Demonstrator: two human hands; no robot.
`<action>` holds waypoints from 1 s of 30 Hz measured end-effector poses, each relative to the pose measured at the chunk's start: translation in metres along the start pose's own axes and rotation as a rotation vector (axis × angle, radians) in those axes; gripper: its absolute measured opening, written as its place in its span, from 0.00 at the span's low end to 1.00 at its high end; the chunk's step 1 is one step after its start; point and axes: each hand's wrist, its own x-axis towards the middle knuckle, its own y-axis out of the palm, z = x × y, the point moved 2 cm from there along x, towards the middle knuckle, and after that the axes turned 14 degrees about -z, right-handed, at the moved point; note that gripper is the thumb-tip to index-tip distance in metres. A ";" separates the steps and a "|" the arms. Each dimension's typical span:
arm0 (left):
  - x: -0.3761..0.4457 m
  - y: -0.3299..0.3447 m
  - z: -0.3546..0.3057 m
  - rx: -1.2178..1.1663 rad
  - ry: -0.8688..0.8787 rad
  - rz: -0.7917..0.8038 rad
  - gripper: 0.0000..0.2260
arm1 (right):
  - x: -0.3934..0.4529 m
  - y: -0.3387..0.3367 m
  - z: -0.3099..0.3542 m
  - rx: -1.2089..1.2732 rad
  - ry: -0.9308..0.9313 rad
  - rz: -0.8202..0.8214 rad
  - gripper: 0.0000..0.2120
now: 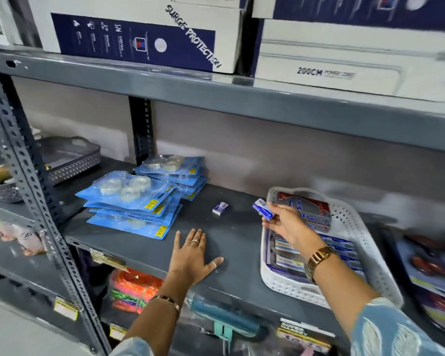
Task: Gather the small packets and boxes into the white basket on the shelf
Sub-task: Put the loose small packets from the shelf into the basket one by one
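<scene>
- Right hand (283, 222) pinches a small blue box (263, 212) between thumb and fingertips, holding it just over the near-left rim of the white basket (350, 217).
- Left hand (193, 255) lies flat and spread on the grey shelf (231, 240), empty, fingers pointing far.
- Basket sits at the right of the shelf and already holds several packets and boxes, a grey-and-red box (308, 205) at its far end.
- Step in hand, as I judge it: carrying the blue box in for release.
- One small white-and-blue box (220, 208) lies loose on the shelf, between the basket and the stacked tape packs (131, 201).
- Next move calls for lowering the held box into a free spot, then reaching left for the loose one.
</scene>
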 end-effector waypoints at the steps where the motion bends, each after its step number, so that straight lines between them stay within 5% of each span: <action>1: -0.001 -0.001 -0.001 0.036 0.008 -0.012 0.39 | -0.002 -0.010 0.001 0.005 0.012 -0.025 0.04; 9: -0.016 -0.007 -0.028 0.146 -0.025 0.002 0.31 | -0.020 -0.101 -0.002 -0.020 0.146 -0.182 0.11; 16: -0.032 -0.013 -0.071 0.039 0.012 0.048 0.29 | -0.029 -0.156 -0.011 -0.363 -0.004 -0.366 0.09; 30: -0.051 -0.008 -0.080 -0.089 -0.067 0.104 0.27 | -0.039 -0.160 -0.022 -0.707 -0.060 -0.441 0.08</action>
